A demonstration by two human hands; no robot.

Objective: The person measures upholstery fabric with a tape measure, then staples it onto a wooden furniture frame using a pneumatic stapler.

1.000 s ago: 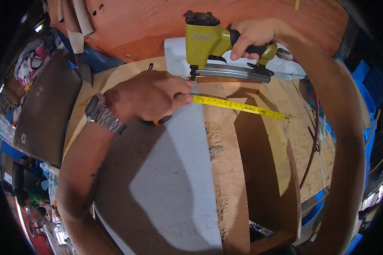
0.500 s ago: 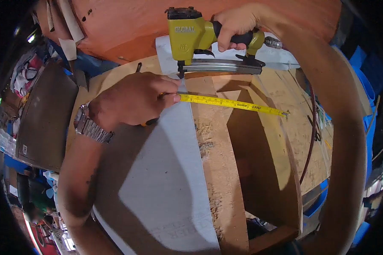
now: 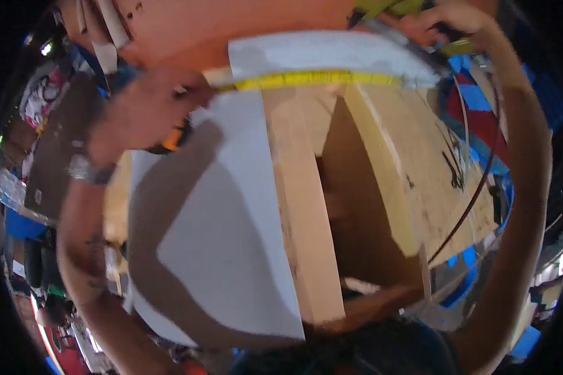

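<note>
My left hand, blurred by motion, is closed round a tape measure with a black and orange case. Its yellow blade stretches rightward over the top of the wooden frame. Up at the right, my right hand grips the handle of a green staple gun, which is partly out of view. A grey-white sheet lies over the left part of the frame, with shadows across it.
Behind the frame lies another white sheet. A dark red hose hangs by my right arm. Scissors rest on the wooden board. A brown padded panel stands at the left.
The staple gun has gone up and to the right, away from the frame. My left hand and the tape have moved up and left, and the blade now lies nearer the frame's far edge.
</note>
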